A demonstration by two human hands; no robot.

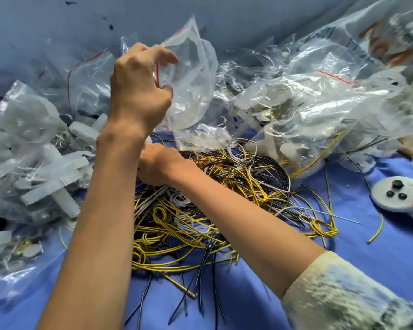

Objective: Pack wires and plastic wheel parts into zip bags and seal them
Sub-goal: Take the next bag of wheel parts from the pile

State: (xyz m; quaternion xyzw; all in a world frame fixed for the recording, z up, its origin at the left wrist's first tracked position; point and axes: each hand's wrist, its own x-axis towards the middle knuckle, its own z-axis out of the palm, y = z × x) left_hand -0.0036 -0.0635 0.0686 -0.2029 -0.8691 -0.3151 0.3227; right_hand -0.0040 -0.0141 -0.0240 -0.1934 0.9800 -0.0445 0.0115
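zip bag, clear with a red seal line, hangs at 12 o'clock above the wires. the left hand pinches its mouth with curled fingers and thumb, and it looks nearly empty. the right hand sits knuckles-up in the wire heap, fingers hidden, so its grip cannot be told. at 9 o'clock lie packed bags of white wheel parts; at 2 o'clock, mixed bags hold wheel parts with yellow wire.

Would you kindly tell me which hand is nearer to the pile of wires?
Right. The right hand is down on the pile of wires at its far edge; the left hand is raised above it, pinching a clear zip bag.
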